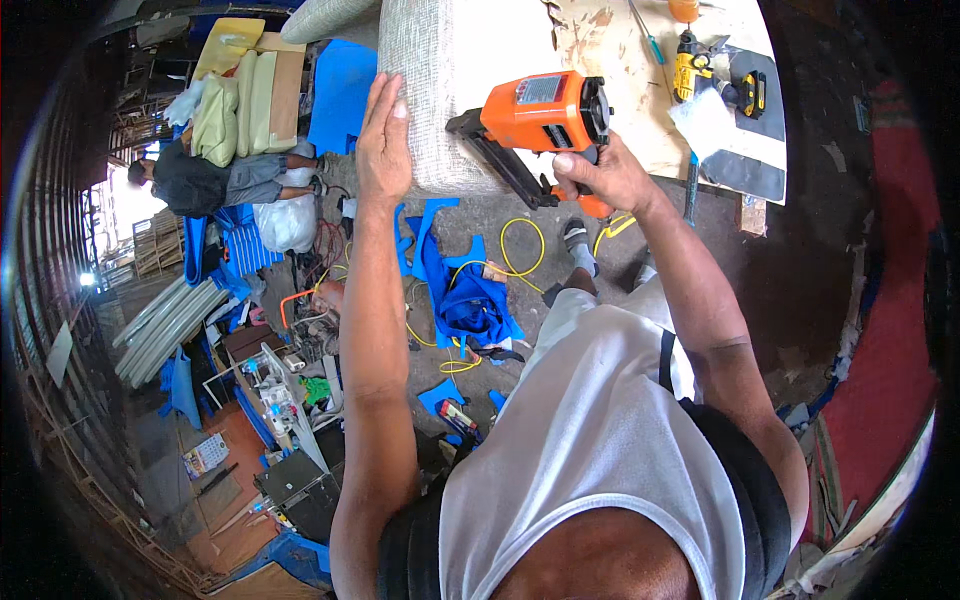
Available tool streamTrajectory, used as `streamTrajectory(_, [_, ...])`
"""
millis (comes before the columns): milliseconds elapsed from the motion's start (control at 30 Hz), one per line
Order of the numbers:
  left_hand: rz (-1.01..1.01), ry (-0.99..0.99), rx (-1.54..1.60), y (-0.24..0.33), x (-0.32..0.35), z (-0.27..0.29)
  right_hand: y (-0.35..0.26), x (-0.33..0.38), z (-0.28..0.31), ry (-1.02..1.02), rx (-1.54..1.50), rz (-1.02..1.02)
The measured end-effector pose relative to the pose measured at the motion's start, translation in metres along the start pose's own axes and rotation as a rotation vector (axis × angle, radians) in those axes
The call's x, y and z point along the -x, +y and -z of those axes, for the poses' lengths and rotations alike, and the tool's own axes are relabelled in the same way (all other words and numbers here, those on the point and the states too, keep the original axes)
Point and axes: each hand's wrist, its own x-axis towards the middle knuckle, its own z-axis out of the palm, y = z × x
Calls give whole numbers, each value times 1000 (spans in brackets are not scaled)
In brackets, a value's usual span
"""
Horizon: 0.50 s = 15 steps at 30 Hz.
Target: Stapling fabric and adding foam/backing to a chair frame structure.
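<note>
My right hand [612, 178] is wrapped round the handle of an orange and black staple gun [540, 110]. The gun's dark nose and long magazine rest over the edge of a grey woven-fabric upholstered piece [425, 95]; whether the nose touches it I cannot tell. Against the left side of that piece lies my left hand [384, 148], fingers stretched out and the palm toward the fabric. To the right of the fabric, the piece shows a pale wooden board [640, 130].
On the board lie a yellow drill [690, 68], a battery [753, 95], a screwdriver [655, 48] and clear plastic [703, 122]. Blue fabric [475, 305] and a yellow hose [520, 225] cover the floor below. A person [200, 180] is at the left, near rolled foam and cluttered tools.
</note>
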Motion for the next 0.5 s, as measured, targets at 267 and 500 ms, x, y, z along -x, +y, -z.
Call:
streamTrajectory(267, [-22, 2, -2, 2, 0, 1, 8, 23, -12, 48, -66, -124])
streamTrajectory(500, [-36, -44, -17, -3, -6, 0, 51, 37, 11, 240, -88, -100])
